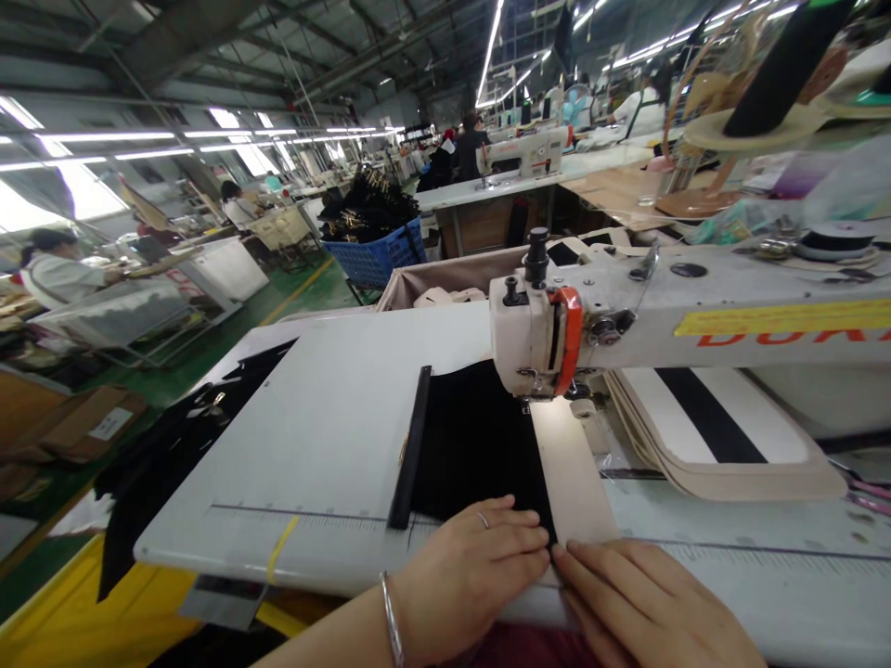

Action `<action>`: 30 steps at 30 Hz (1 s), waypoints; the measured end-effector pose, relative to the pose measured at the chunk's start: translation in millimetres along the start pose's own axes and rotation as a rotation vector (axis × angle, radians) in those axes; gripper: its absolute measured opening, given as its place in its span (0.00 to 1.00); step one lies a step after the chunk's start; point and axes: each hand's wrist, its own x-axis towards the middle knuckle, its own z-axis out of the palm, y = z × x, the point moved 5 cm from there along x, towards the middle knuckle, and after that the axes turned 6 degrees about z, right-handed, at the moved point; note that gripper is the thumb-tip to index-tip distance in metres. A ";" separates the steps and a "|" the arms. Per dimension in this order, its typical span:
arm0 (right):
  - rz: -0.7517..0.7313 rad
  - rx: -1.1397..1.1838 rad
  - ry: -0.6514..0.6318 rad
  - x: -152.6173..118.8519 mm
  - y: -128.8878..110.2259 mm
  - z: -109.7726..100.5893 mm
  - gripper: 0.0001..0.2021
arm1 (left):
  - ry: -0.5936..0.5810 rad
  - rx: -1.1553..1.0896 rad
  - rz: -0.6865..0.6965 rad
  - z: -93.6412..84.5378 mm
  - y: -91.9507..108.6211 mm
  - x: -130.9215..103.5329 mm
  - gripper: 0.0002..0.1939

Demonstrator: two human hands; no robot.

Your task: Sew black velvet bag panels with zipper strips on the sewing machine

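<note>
Black fabric (477,445) with a zipper (412,455) along its left edge lies on the white sewing table. A cream strip (574,473) runs beside its right edge, and both reach up to the needle area of the sewing machine (539,343). My left hand (480,561), with a ring and a bracelet, rests flat on the near right corner of the black fabric, fingers stretched out. My right hand (640,594) lies on the near end of the cream strip, fingers extended, its fingertips close to my left hand. The fabric under both palms is hidden.
Stacked cream panels with a black stripe (724,417) lie right of the machine head. More black pieces (187,445) hang over the table's left edge. Behind stand a fabric-lined bin (410,288) and a blue basket (376,250) of black items. A thread cone (780,74) rises at right.
</note>
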 end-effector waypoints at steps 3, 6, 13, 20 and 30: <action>0.042 0.036 -0.002 4.7 5.8 1.9 0.15 | -0.006 0.011 0.012 -0.5 -6.7 5.2 0.14; 0.096 0.052 0.012 7.2 10.4 8.0 0.14 | -0.005 0.057 0.017 -5.3 -13.0 12.9 0.14; 0.170 0.033 -0.080 16.4 22.1 25.0 0.18 | -0.028 0.241 0.054 -7.3 -30.3 26.4 0.14; 0.233 0.043 -0.136 36.8 40.9 33.1 0.16 | -0.035 0.311 0.069 -8.5 -53.3 39.6 0.14; 0.222 0.071 -0.158 42.3 60.9 42.9 0.17 | -0.044 0.317 0.046 -5.4 -79.3 45.6 0.15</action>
